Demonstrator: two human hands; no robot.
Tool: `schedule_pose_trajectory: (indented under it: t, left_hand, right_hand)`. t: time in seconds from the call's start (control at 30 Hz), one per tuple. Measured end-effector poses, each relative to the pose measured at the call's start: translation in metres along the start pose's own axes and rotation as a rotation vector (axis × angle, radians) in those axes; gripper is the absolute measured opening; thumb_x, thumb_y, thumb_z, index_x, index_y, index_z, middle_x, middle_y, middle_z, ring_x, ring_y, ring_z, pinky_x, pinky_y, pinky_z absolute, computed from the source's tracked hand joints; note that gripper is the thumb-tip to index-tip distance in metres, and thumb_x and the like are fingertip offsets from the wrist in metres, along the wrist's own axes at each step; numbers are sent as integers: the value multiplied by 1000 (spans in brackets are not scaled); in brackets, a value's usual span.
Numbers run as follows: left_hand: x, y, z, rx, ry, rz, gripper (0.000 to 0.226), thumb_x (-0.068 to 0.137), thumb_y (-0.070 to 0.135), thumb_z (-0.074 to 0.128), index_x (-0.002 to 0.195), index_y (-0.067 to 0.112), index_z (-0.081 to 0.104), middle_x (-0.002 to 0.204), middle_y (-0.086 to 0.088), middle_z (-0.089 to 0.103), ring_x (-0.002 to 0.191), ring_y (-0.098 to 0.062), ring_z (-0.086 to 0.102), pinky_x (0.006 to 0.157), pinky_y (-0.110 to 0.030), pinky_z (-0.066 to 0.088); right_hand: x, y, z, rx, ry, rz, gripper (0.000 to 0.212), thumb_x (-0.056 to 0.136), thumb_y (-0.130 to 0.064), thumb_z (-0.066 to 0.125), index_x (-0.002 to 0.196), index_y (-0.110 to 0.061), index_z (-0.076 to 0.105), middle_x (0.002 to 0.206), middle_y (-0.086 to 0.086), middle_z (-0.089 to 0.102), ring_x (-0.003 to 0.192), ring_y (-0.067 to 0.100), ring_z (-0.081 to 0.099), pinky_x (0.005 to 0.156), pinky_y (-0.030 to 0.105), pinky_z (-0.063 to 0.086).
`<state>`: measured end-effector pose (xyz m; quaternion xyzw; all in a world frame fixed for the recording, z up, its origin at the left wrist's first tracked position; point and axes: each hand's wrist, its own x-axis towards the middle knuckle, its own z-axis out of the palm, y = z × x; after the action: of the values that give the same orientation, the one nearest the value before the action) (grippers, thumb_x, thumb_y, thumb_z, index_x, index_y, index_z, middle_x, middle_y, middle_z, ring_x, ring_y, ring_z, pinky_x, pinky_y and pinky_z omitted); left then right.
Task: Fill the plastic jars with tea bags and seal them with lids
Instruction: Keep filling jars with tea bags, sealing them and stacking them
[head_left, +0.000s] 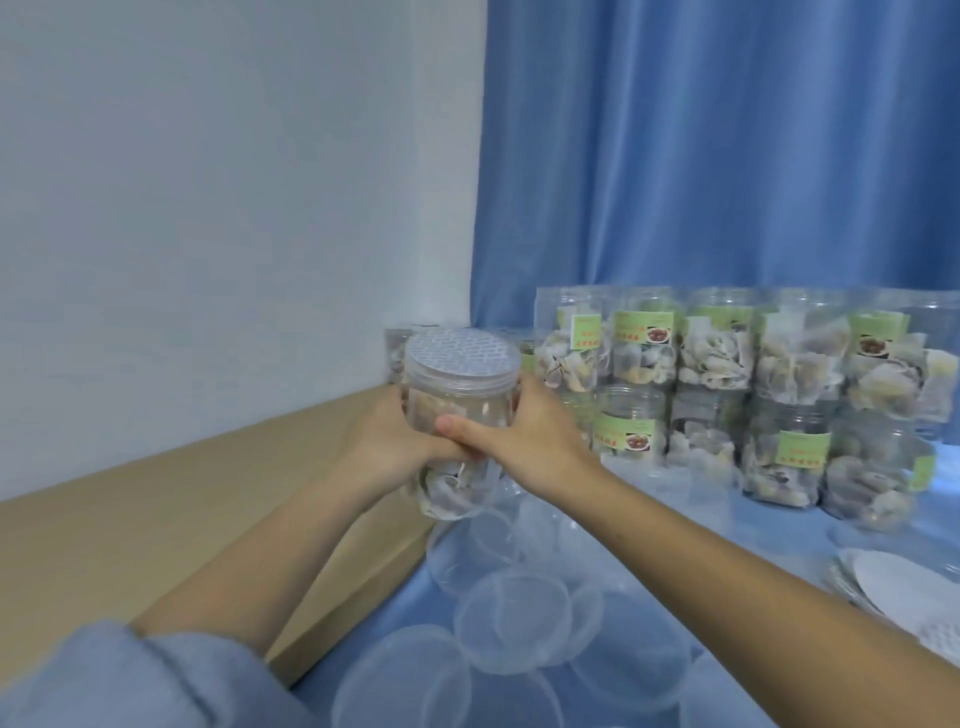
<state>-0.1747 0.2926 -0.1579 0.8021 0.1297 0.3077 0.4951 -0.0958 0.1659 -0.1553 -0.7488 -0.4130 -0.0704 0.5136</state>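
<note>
I hold a clear plastic jar (457, 415) with tea bags inside, raised above the table's left part. A clear lid (461, 353) with a white patterned liner sits on top of it. My left hand (384, 447) wraps the jar's left side and my right hand (519, 431) grips its right side, thumb across the front. Several loose clear lids (514, 618) lie on the blue cloth below my arms. Filled jars (727, 395) with green labels stand stacked in two rows at the back right.
A tan wooden board (156, 519) runs along the left by the white wall. Blue curtain (727, 145) hangs behind the stacked jars. A pile of white round liners (893, 587) lies at the right edge.
</note>
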Motion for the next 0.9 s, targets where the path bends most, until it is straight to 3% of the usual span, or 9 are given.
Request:
schedule_pose_trajectory:
  t: [0.07, 0.13, 0.23, 0.3, 0.37, 0.47, 0.6, 0.77, 0.9]
  left_hand:
    - [7, -13, -13, 10, 47, -31, 45, 41, 14, 90, 72, 26, 60, 63, 17, 65, 66, 2, 61, 59, -20, 46]
    - [13, -28, -21, 12, 77, -59, 44, 45, 9, 89, 72, 25, 58, 70, 14, 63, 68, -3, 60, 58, -23, 44]
    - [20, -49, -24, 10, 93, -85, 39, 53, 4, 85, 72, 24, 58, 72, 9, 62, 60, -1, 58, 49, -18, 43]
    - [25, -63, -20, -1, 107, -100, 37, 57, 2, 82, 77, 23, 59, 72, 8, 63, 58, -1, 57, 46, -15, 42]
    - [34, -77, -13, -13, 113, -132, 42, 58, 4, 82, 91, 19, 61, 84, 1, 66, 71, -11, 61, 58, -23, 46]
    - [58, -94, -4, -49, 106, -188, 50, 59, 6, 82, 103, 12, 60, 94, -4, 67, 81, -19, 61, 69, -29, 47]
    - [107, -109, 5, -62, 51, -216, 47, 55, 17, 87, 92, 22, 58, 82, 7, 64, 69, -10, 58, 54, -24, 41]
    - [177, -126, 27, -79, -35, -222, 46, 60, 15, 84, 92, 28, 52, 85, 9, 62, 73, -10, 57, 56, -23, 41]
    - [224, -121, 35, -3, -268, -289, 48, 70, 14, 77, 109, 26, 52, 98, 2, 62, 89, -18, 58, 65, -26, 43]
  right_hand:
    - [8, -2, 20, 23, -7, -16, 82, 64, -49, 81, 132, -21, 46, 126, -6, 59, 117, 10, 53, 101, 28, 42]
    - [14, 0, 36, 2, -16, -16, 96, 65, -49, 80, 141, -20, 29, 135, -3, 51, 123, 13, 48, 103, 27, 38]
    - [25, 4, 54, -138, -78, -56, 113, 68, -54, 76, 150, -25, 3, 150, 9, 30, 137, 23, 32, 112, 38, 31]
    - [34, 11, 59, -315, -95, -126, 104, 73, -55, 71, 149, -37, 2, 156, 13, 10, 143, 27, 17, 114, 39, 22]
    - [45, 20, 63, -602, -120, -257, 82, 81, -58, 59, 147, -42, 14, 158, 6, -2, 145, 24, 4, 116, 39, 10]
    - [70, 34, 70, -751, -216, -343, 72, 88, -55, 52, 147, -31, 21, 158, -2, 12, 145, 15, 5, 116, 34, 1]
    - [120, 53, 73, -711, -259, -285, 75, 82, -50, 63, 144, -24, 31, 150, -1, 32, 138, 17, 25, 109, 30, 21]
    - [177, 88, 78, -787, -222, -221, 74, 80, -44, 68, 141, -18, 35, 142, 5, 41, 132, 22, 34, 105, 32, 29]
    - [214, 115, 77, -934, -247, -122, 61, 88, -34, 61, 138, -15, 32, 140, 7, 38, 132, 25, 29, 109, 36, 27]
